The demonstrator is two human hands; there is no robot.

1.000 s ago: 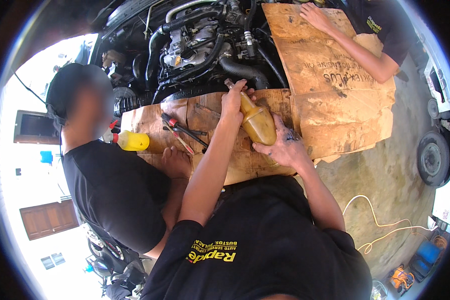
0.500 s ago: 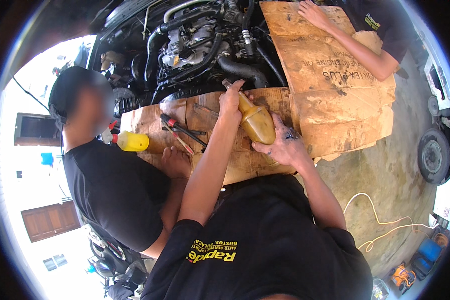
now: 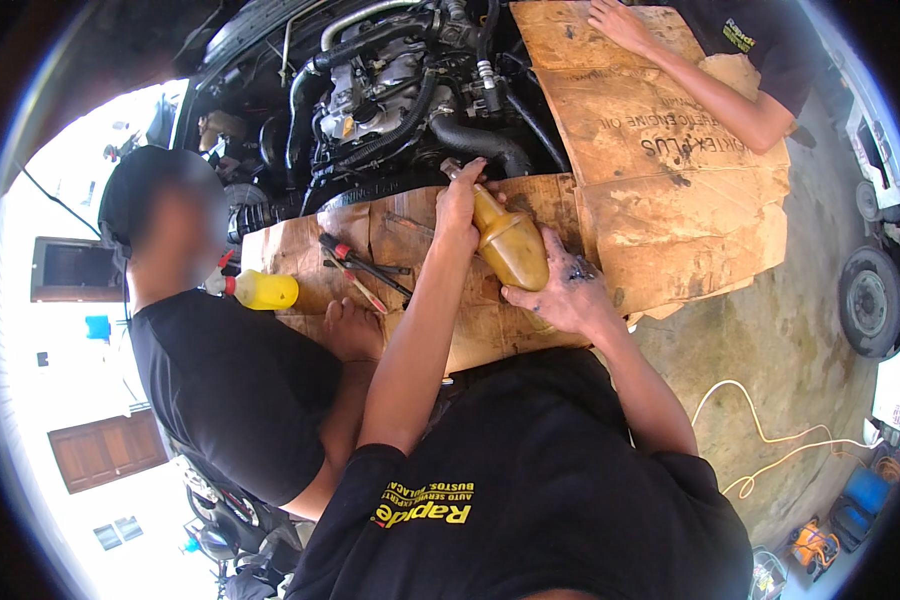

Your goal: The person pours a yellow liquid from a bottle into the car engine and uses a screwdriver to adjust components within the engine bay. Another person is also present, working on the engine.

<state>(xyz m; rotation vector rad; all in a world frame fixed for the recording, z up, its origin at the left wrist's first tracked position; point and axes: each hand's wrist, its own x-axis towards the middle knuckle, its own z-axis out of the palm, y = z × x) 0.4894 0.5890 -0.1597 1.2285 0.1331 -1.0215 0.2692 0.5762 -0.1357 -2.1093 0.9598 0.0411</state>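
Observation:
Between my hands is a dirty amber plastic bottle (image 3: 513,255), tilted, with a tapered neck and a raised ring around its shoulder. My left hand (image 3: 458,203) is closed around the narrow neck end, which points toward the engine (image 3: 380,105). My right hand (image 3: 573,290), smeared with dark grease, wraps the wide body from the right. The bottle's lower end is partly hidden by that hand. Below both hands lies a stained cardboard sheet (image 3: 410,325) along the front of the engine bay.
Brushes (image 3: 365,265) and a yellow spray bottle (image 3: 268,290) lie on the cardboard to the left. A co-worker in black (image 3: 230,380) leans in there. At upper right another person's arm (image 3: 710,90) rests over a larger cardboard sheet (image 3: 680,210). A pale hose (image 3: 745,400) trails across the floor.
The view has shifted slightly. Both hands keep their hold on the amber bottle, with almost no movement.

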